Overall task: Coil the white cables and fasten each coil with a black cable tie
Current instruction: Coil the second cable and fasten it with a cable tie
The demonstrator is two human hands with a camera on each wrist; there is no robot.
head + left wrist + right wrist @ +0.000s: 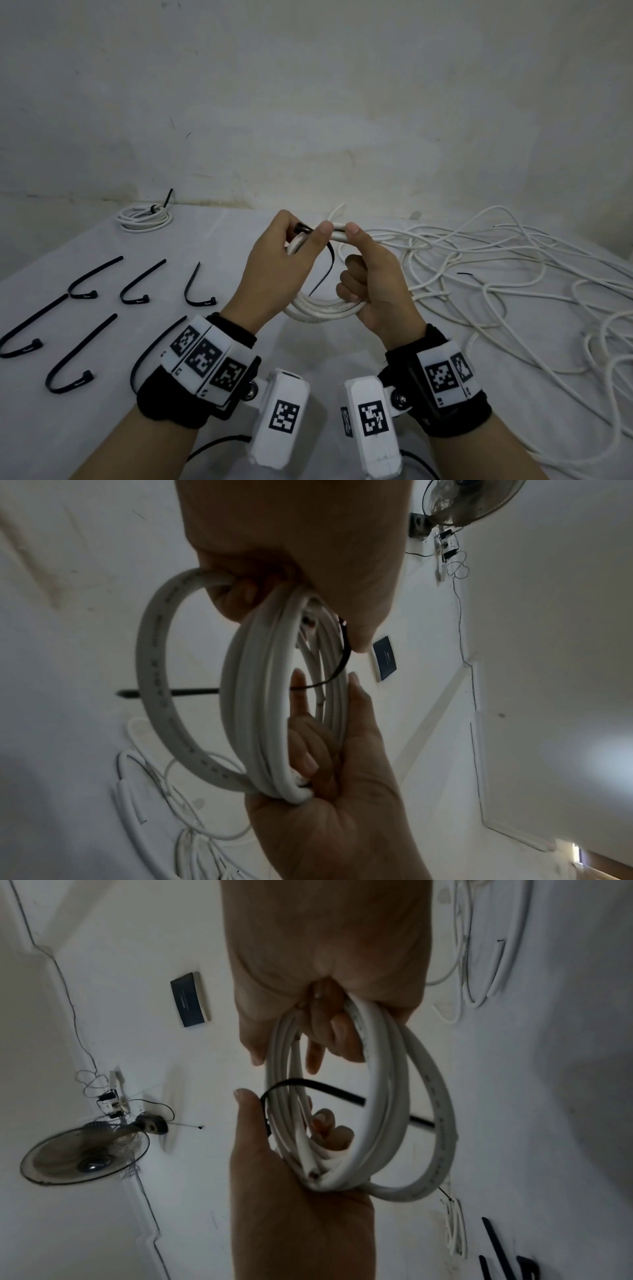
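- left hand grip pinches flat black cable tie at round coil of smooth white cable
- right hand grip curls round coil

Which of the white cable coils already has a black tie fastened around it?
The small coil at the table's far left corner by the wall: its tie is cinched tight. The coil in both hands has a tie hanging loose through it.

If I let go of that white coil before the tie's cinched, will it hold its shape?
Probably not: one turn of the white coil already bows away from the bundle, so it looks springy. The black cable tie is loose; its tail hangs free.
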